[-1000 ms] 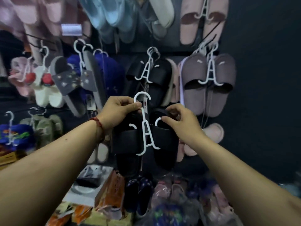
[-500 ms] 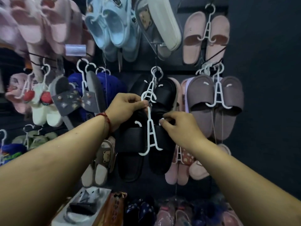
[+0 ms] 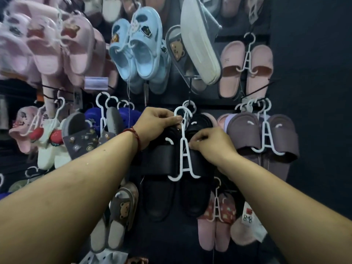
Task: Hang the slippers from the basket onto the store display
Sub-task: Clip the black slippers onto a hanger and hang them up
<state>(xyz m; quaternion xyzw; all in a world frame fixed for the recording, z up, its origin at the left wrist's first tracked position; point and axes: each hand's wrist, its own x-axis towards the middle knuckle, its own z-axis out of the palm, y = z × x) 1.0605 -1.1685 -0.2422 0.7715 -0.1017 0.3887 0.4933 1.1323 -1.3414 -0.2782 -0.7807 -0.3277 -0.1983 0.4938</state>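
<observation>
A pair of black slippers (image 3: 163, 161) hangs on a white plastic hanger (image 3: 184, 159) in front of the dark display wall. My left hand (image 3: 154, 126) pinches the hanger just below its hook, which sits level with another white hook on the display peg (image 3: 189, 106). Whether the hook is over the peg I cannot tell. My right hand (image 3: 211, 145) grips the hanger's stem and the right slipper's top edge. Another black pair hangs right behind. The basket is out of view.
Purple-grey slippers (image 3: 262, 136) hang to the right, pink pairs (image 3: 245, 71) above them, light blue clogs (image 3: 141, 54) and a grey pair (image 3: 200, 46) overhead. Grey studded and blue slippers (image 3: 91, 134) hang left. Bear-print slippers (image 3: 122, 210) and red-pink ones (image 3: 217, 218) hang below.
Both hands have lifted the black pair up the display, bringing the hanger's hook to the level of the peg. The view has tilted upward, so the boxes on the floor have left the frame.
</observation>
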